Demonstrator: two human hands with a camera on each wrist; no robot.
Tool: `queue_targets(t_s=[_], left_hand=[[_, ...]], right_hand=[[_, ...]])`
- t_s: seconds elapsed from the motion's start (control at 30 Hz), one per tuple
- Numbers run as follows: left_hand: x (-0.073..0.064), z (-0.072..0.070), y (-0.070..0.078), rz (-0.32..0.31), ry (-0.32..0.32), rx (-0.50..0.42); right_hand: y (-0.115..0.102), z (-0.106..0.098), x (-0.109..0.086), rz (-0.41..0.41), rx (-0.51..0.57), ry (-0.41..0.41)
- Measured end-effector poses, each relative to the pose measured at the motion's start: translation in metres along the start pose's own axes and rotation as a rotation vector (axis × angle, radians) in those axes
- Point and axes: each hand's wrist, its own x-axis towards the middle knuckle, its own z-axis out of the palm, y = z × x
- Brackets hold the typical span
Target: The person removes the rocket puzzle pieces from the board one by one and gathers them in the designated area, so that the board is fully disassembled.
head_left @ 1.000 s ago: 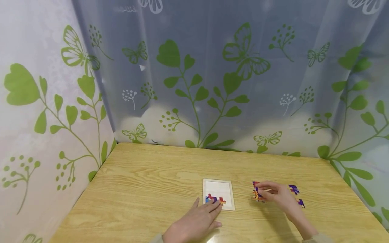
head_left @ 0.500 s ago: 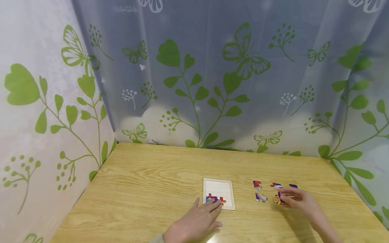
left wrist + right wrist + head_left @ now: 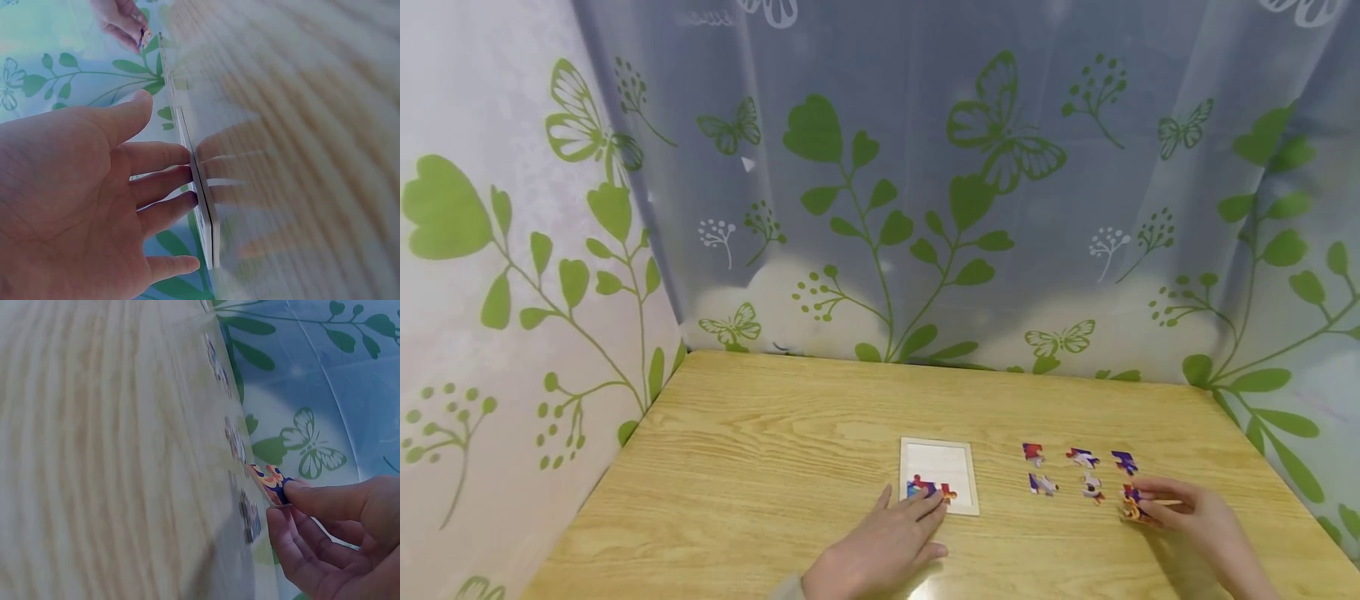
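Note:
My left hand (image 3: 880, 542) lies with straight fingers over the lower edge of a white puzzle frame (image 3: 972, 475), its fingertips on a few joined jigsaw pieces (image 3: 925, 485) in the bottom of the frame. In the left wrist view those fingers (image 3: 159, 181) touch the frame's edge (image 3: 209, 240). At the right, my right hand (image 3: 1206, 521) pinches an orange and purple jigsaw piece (image 3: 272, 484) between thumb and fingers. It holds the piece raised above the table, at the right end of the loose pieces. Whatever lies directly beneath that piece is hidden in the head view.
Several loose jigsaw pieces lie in two rows right of the frame, among them a red one (image 3: 1033, 453), a purple one (image 3: 1124, 462) and a white one (image 3: 1093, 488). They lie on a wood-grain table (image 3: 775, 442). A patterned curtain (image 3: 887, 208) hangs behind it.
My right hand has moved rightward across the loose pieces with the jigsaw piece in its grip, uncovering the pieces at the left. My left hand has stayed on the frame.

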Motion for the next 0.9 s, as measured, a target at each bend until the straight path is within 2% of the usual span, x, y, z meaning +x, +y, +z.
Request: queue_targets(t_s=[0.13,0.37,0.53,0.73,0.9], left_hand=[[0.000,0.000,0.000,-0.001,-0.009,-0.012],[0.000,-0.001,0.000,-0.006,-0.022,-0.025],[0.000,0.000,0.000,-0.012,-0.018,-0.024],[-0.001,-0.001,0.000,-0.015,-0.016,-0.041],[-0.001,-0.002,0.000,-0.010,-0.017,-0.046]], right_hand=[[0.010,-0.008,-0.001,0.040,-0.057,-0.055],[0.024,-0.013,-0.003,0.122,0.048,-0.164],[0.025,-0.010,-0.002,0.118,-0.025,-0.164],[0.024,-0.008,-0.002,0.100,-0.006,-0.167],[0.022,-0.010,-0.001,0.136,0.010,-0.159]])
